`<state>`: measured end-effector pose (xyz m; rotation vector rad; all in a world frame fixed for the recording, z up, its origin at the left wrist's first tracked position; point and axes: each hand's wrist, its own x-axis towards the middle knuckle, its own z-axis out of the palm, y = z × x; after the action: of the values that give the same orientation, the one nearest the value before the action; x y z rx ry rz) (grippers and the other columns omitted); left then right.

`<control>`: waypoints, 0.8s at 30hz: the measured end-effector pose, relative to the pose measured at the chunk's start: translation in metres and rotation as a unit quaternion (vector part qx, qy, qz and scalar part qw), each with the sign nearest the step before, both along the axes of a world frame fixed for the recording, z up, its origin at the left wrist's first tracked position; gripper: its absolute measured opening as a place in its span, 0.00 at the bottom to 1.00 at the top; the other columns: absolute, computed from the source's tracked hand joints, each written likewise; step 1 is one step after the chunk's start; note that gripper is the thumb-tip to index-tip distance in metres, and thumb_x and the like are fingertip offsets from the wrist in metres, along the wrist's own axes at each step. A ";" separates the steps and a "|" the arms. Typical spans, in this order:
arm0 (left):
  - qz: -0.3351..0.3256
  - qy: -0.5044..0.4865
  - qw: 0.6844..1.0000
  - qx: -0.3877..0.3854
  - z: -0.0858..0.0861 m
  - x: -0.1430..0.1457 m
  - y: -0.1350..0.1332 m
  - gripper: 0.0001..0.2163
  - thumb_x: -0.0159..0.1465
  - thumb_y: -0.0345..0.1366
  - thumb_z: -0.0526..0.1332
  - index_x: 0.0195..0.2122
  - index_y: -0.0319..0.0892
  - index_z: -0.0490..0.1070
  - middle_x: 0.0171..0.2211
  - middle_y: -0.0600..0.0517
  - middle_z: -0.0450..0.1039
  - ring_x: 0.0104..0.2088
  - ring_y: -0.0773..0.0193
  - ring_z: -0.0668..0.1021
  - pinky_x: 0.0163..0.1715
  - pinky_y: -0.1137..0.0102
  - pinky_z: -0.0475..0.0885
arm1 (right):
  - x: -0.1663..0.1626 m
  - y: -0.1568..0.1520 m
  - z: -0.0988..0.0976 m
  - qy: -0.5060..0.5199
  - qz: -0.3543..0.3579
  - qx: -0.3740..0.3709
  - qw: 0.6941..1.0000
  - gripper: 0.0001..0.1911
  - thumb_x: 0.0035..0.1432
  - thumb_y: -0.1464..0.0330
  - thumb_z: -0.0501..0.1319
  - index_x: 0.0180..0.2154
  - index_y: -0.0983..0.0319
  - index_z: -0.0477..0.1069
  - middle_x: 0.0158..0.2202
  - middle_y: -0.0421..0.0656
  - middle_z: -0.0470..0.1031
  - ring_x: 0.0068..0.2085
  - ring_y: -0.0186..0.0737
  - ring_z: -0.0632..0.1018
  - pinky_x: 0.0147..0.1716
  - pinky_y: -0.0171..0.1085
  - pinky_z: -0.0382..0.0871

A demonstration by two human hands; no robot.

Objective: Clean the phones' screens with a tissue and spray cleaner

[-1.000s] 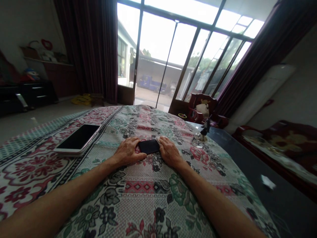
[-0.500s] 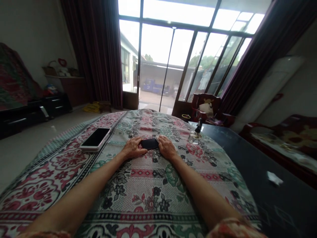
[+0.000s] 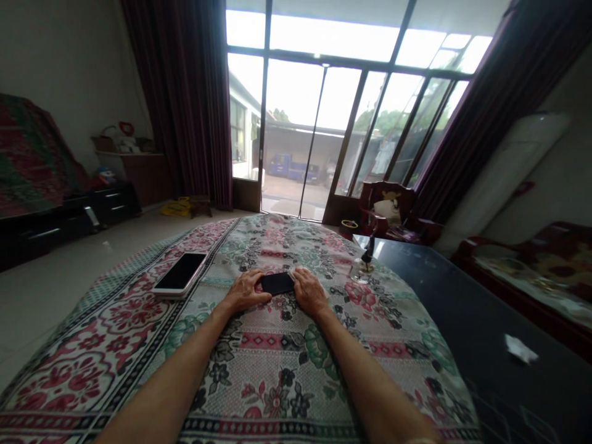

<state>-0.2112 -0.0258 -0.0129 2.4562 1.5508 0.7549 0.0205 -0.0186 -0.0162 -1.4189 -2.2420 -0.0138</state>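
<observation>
A black smartphone [image 3: 277,283] lies between my hands on the flowered tablecloth [image 3: 272,376]. My left hand [image 3: 245,290] grips its left end, thumb along the near edge and fingers at the far side. At the phone's right end is my right hand [image 3: 309,291], its fingers bent over a thin white cloth or tissue [image 3: 291,272]. Only small bits of that white piece show, and the right fingertips are partly hidden. Left of my hands rests a larger device with a black screen and white frame, like a tablet [image 3: 181,273].
A clear glass bottle with a black top [image 3: 365,265] stands near the cloth's right side. Beside it, a dark table [image 3: 444,296] carries a crumpled white piece [image 3: 520,349]. Beyond are a wooden chair [image 3: 388,206], dark curtains [image 3: 185,105] and glass doors [image 3: 296,135].
The whole view has tilted up slightly, so things sit lower in the picture. Both hands keep nearly the same places at the phone's two ends.
</observation>
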 end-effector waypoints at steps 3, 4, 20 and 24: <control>-0.001 -0.001 1.000 -0.007 -0.003 -0.001 0.001 0.28 0.52 0.45 0.66 0.53 0.39 0.69 0.56 0.42 0.68 0.56 0.50 0.70 0.58 0.60 0.61 | 0.001 -0.001 0.000 0.001 -0.002 -0.007 1.000 0.22 0.63 0.72 0.47 0.57 0.65 0.67 0.61 0.48 0.65 0.63 0.42 0.62 0.62 0.44 0.54; 0.002 -0.001 1.000 -0.008 -0.005 -0.001 0.002 0.29 0.52 0.46 0.66 0.54 0.38 0.68 0.57 0.41 0.67 0.57 0.49 0.70 0.58 0.59 0.61 | 0.001 -0.001 0.000 0.003 -0.001 -0.008 1.000 0.22 0.63 0.72 0.48 0.57 0.65 0.67 0.61 0.48 0.65 0.63 0.42 0.62 0.62 0.45 0.54; 0.009 -0.024 1.000 -0.016 -0.017 -0.004 0.008 0.30 0.50 0.48 0.67 0.53 0.42 0.69 0.59 0.42 0.65 0.60 0.48 0.67 0.59 0.57 0.60 | -0.034 -0.036 0.012 -0.026 0.032 -0.044 0.998 0.23 0.65 0.66 0.48 0.59 0.65 0.62 0.63 0.51 0.61 0.64 0.49 0.59 0.61 0.50 0.53; 0.010 -0.032 0.999 -0.012 -0.022 -0.005 0.010 0.29 0.51 0.45 0.66 0.53 0.40 0.69 0.59 0.40 0.65 0.60 0.48 0.67 0.60 0.57 0.60 | -0.055 -0.049 0.012 -0.028 0.095 -0.036 0.994 0.23 0.66 0.66 0.48 0.59 0.64 0.61 0.63 0.50 0.61 0.64 0.47 0.59 0.62 0.49 0.53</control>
<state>-0.2162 -0.0159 -0.0353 2.3791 1.5553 0.8051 -0.0343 -0.0673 -0.0039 -1.2492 -2.4374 0.0936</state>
